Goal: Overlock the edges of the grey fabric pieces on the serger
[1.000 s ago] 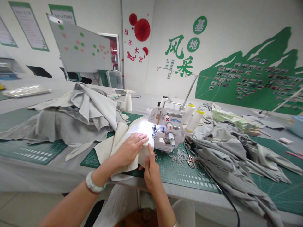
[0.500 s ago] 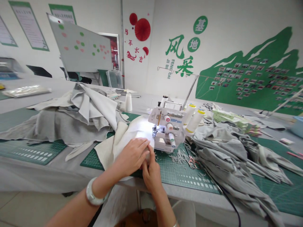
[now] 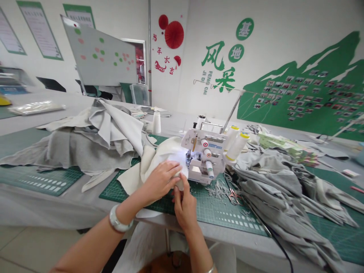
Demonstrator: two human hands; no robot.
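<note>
A white overlock sewing machine (image 3: pixel 203 155) stands on a green cutting mat, its lamp lighting the needle area. Off-white fabric (image 3: pixel 162 153) lies at the machine's left and runs up to the presser foot. My left hand (image 3: pixel 163 180), with a pale bangle at the wrist, rests on the fabric with its fingers stretched toward the foot. Just in front of the machine my right hand (image 3: pixel 183 201) pinches the fabric's near edge between thumb and fingers. The two hands' fingertips are close together. The needle itself is too small to make out.
Grey and cream cloth pieces (image 3: pixel 93 140) are heaped on the left. More grey fabric (image 3: pixel 273 189) spills over the table's edge at the right. Scissors (image 3: pixel 233 197) lie beside thread scraps (image 3: pixel 218 189). Thread cones (image 3: pixel 238 147) stand behind the machine; a white cone (image 3: pixel 156 122) is farther left.
The view has shifted slightly, so everything sits a little to the right. The fabric by the machine bunches up more, and a bit more of its edge shows between my hands.
</note>
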